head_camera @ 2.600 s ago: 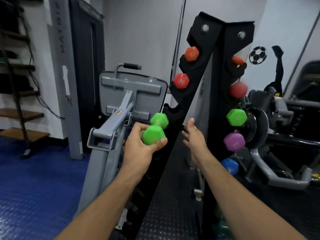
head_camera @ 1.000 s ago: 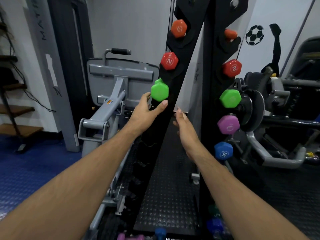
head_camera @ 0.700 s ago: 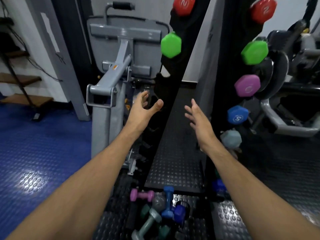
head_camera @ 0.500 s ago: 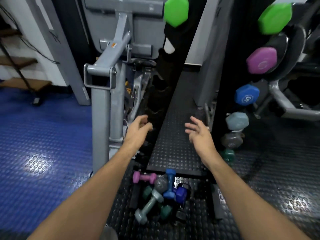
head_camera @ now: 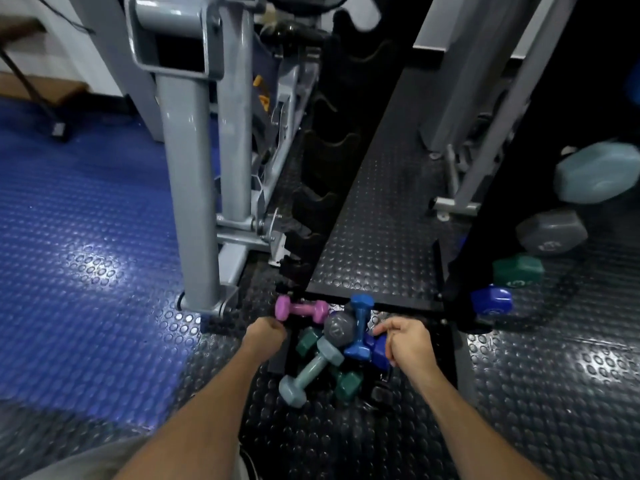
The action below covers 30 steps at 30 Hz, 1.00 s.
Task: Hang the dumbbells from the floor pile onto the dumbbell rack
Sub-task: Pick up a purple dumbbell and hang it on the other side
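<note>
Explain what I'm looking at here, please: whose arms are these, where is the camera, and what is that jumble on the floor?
There is no machine here. A person wears one camera on the head, looking down, so both bare arms reach in from below. The left hand and right hand are low over a pile of small dumbbells on the black studded floor. I see a pink dumbbell, a blue dumbbell, a pale grey-blue dumbbell, and dark green ones beneath. The left hand's fingers curl beside the pink one's end; whether it grips yet is unclear. The right hand's fingers also curl, at a dark blue piece. The black rack rises behind, with more dumbbells hanging at right.
</note>
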Available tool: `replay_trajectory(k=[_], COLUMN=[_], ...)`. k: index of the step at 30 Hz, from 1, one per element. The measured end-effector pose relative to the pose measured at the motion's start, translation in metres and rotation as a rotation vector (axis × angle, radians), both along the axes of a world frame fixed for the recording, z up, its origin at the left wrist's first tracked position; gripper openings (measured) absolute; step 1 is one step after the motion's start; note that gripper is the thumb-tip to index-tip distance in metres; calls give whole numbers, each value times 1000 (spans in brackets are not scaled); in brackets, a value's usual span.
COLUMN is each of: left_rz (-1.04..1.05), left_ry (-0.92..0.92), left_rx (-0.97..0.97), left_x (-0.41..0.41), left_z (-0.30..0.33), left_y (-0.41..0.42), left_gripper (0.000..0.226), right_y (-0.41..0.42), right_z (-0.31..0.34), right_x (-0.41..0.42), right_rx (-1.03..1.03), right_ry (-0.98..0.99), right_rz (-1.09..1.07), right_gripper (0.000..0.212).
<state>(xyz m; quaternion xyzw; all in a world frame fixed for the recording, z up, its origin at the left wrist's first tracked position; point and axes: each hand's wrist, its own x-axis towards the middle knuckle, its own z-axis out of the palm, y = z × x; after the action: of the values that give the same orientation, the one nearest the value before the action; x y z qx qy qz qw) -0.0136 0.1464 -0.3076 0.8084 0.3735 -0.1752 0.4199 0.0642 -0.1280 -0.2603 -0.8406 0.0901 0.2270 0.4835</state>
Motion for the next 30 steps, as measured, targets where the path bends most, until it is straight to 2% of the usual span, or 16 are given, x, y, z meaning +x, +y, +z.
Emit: replay_trajectory(k=[3,6,9,13,17,20,24,26,29,30], left_rz=[-34,-12,20,75,143,141,147,139,142,142], left_ry=[47,62,27,-20,-51,-83,-122,-129,-106,-104], left_rx=[7,21,32,61,-9,12,-45,-24,55,82], left_x=[6,20,38,64,84,90,100,105,112,114], left_z=[-32,-64,-92,-124,-158,-177,-185,-189,-191,-192], left_y=[4,14,27,37,44,50,48,45,42,41], left_gripper=[23,17,23,49,50,57,61,63,51,46], right_y=[10,26,42,64,89,112,135,142,147,147], right_z=[-38,-74,-97,-114,-130,-143,-155,-157,-161,-164], right_x=[8,21,31,46,64,80,100,108,118,120], right_rx=[-17,4,-88,-160,-188,-155,-188,-212,-253,-263], right_ry=[62,69,-12,-101,-236,-156,-7,88,213,225], right_rz=[21,52,163,273,335,376,412,424,455,464], right_gripper=[47,46,41,27,22,19,29,26,8,10])
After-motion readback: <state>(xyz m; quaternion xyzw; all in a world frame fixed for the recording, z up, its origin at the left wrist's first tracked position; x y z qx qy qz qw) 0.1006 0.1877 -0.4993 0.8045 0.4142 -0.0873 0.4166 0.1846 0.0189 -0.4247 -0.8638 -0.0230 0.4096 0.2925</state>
